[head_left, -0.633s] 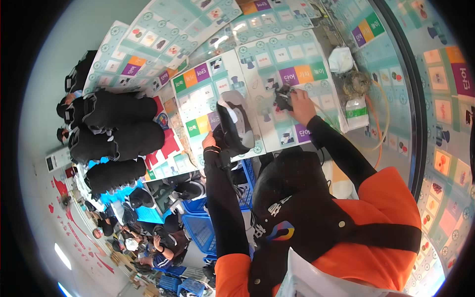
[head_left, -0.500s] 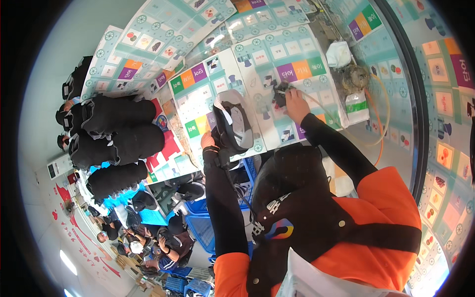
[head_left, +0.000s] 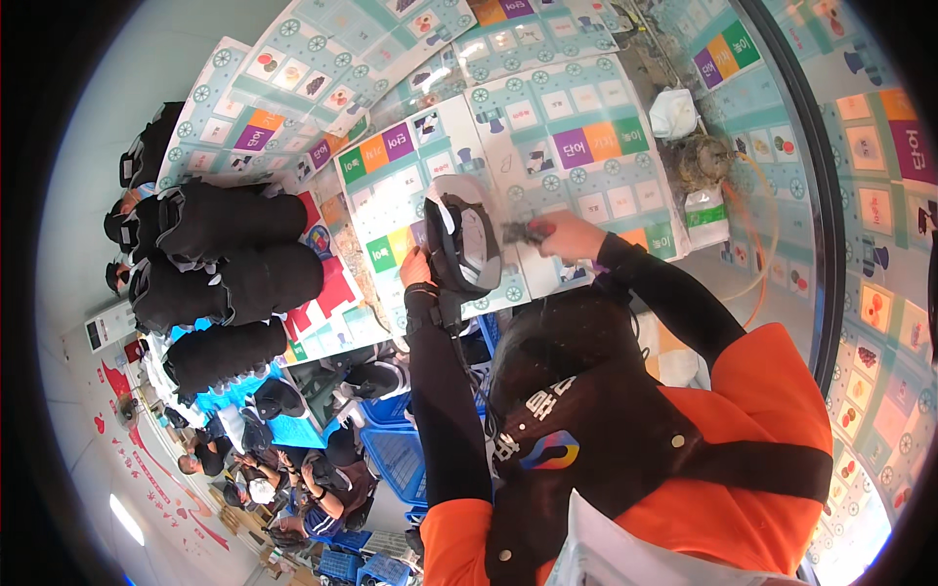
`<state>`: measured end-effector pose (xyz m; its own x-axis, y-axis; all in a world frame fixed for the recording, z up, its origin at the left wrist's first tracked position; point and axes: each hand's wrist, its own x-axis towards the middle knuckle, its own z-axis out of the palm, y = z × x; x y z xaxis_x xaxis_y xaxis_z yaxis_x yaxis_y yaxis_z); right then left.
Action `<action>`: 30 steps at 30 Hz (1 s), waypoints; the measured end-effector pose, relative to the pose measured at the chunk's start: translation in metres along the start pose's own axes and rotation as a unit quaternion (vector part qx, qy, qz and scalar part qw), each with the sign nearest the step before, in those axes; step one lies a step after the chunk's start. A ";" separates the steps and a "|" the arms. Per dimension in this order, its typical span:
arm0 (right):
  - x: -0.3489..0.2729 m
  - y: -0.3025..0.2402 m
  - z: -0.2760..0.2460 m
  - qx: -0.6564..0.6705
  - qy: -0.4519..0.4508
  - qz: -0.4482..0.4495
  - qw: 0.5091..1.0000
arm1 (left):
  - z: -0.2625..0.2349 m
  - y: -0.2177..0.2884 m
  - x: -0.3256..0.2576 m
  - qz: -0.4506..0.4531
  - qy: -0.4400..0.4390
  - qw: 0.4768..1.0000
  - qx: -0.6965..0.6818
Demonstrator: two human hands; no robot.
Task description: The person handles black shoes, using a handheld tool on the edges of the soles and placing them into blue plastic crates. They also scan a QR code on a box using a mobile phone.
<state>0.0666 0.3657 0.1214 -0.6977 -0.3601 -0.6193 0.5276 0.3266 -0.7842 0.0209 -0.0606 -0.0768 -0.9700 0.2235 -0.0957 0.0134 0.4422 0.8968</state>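
At centre frame, the left hand (head_left: 418,268) grips the lower edge of a black headset-like device (head_left: 462,242) with a pale inner face, fingers wrapped around its rim. Right hand (head_left: 570,234) sits just beside it, fingers pinched narrow on a small dark object (head_left: 518,231); kind not resolvable.

Behind both hands: printed board sheets (head_left: 576,127), pale teal, gridded with small picture squares and colour blocks in purple, orange, green and yellow. More such sheets run along the right wall.

Upper right: white crumpled bag (head_left: 672,112), brownish tangled clump (head_left: 705,161), white packet with green label (head_left: 705,215), orange cable (head_left: 767,244) looping nearby.

Left: stacked black padded cases (head_left: 230,264). Below them, blue crates (head_left: 396,454), partly hidden by the left forearm.

Lower left: other people seated, small and distorted. Own torso, in orange and black, blocks the lower centre.
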 end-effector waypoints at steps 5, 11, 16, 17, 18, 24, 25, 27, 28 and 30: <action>0.015 0.047 0.000 -0.178 0.149 -0.124 0.965 | 0.049 0.032 0.019 -0.075 -0.092 0.970 0.214; 0.017 0.046 0.010 -0.219 0.098 -0.138 0.961 | 0.019 0.014 0.010 -0.081 -0.036 0.977 0.192; 0.012 0.044 0.008 -0.162 0.183 -0.126 0.961 | 0.035 0.028 0.010 -0.124 -0.038 0.965 0.227; 0.011 0.039 0.010 -0.162 0.180 -0.130 0.961 | 0.028 0.018 0.008 -0.069 -0.036 0.967 0.243; 0.011 0.031 0.013 -0.182 0.140 -0.142 0.963 | 0.011 0.014 0.003 -0.016 -0.028 0.963 0.269; 0.008 0.052 0.004 -0.206 0.167 -0.118 0.957 | 0.060 0.028 0.019 0.000 -0.119 0.886 0.448; 0.008 0.043 0.008 -0.179 0.188 -0.133 0.956 | 0.047 0.018 0.012 -0.007 -0.057 0.939 0.340; 0.009 0.030 0.015 -0.203 0.133 -0.158 0.957 | 0.025 -0.007 0.005 -0.010 0.010 0.973 0.228; 0.008 0.030 0.014 -0.229 0.088 -0.167 0.955 | 0.019 -0.011 0.009 -0.013 -0.020 0.974 0.223; 0.009 0.028 0.021 -0.204 0.120 -0.184 0.954 | 0.015 -0.018 0.012 -0.015 -0.048 0.974 0.220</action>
<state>0.0854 0.3535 0.0931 -0.9163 -0.3212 -0.2392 0.0268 0.5469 -0.8368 0.0122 -0.0529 -0.1001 -0.9444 0.2759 -0.1790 0.1082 0.7746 0.6231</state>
